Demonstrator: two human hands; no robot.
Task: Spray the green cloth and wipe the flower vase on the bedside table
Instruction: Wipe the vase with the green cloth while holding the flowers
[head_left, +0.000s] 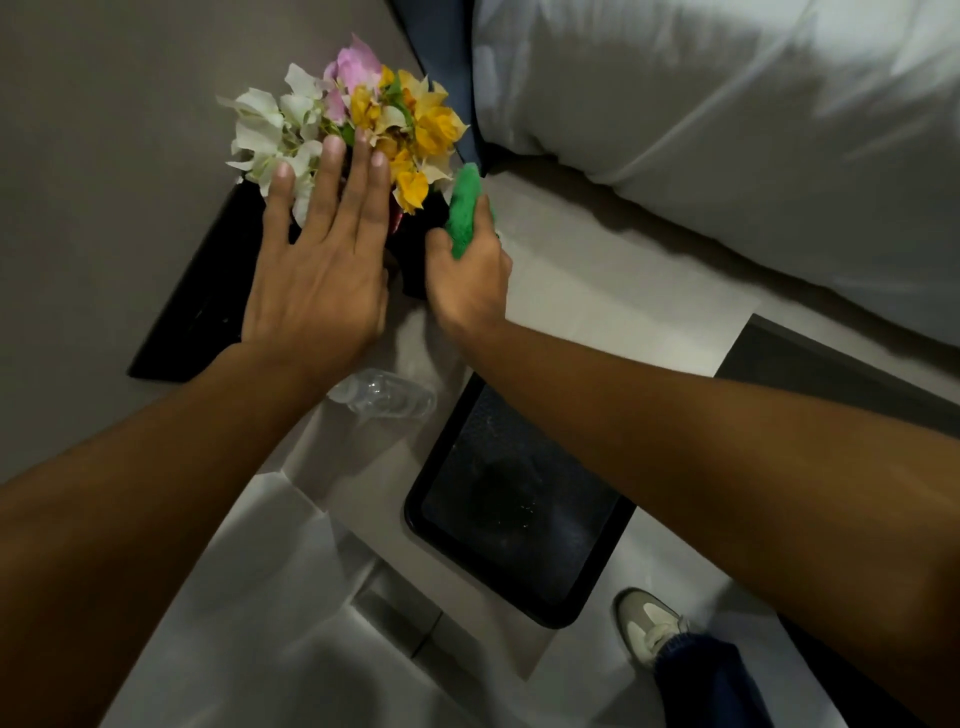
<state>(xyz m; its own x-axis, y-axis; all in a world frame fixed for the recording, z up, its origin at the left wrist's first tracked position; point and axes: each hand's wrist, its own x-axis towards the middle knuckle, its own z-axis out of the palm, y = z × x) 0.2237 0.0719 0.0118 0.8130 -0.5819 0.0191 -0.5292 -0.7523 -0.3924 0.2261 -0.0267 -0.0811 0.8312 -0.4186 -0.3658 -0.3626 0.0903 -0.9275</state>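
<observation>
Nearest, at about five o'clock, a shoe (649, 626) is seen on the floor, and just beyond it a black tray (519, 509) lies on the pale bench (597, 291). At the tray's ten o'clock a clear plastic bottle (382, 397) lies on its side; whether it is the sprayer cannot be told.

Farther on, the left hand (317, 260) is laid flat and open, fingers spread, over the top of the vase (415, 249) and the lower blooms; nothing is gripped by it. At its three o'clock the right hand (467, 275) is closed around the green cloth (462, 208), which is bunched and pressed to the vase's right side. The vase itself is dark and mostly hidden beneath the flowers (358, 119), at about eleven o'clock of the view, near the bench's far corner beside the bed pillow (727, 104).

The wiping step is judged to be in hand. It would be done well if the vase is steadied lightly from above, so petals are not crushed, while the cloth is drawn around the side in firm, overlapping strokes. The vase should be turned rather than tilted, since it could be tipped towards the bench edge.
</observation>
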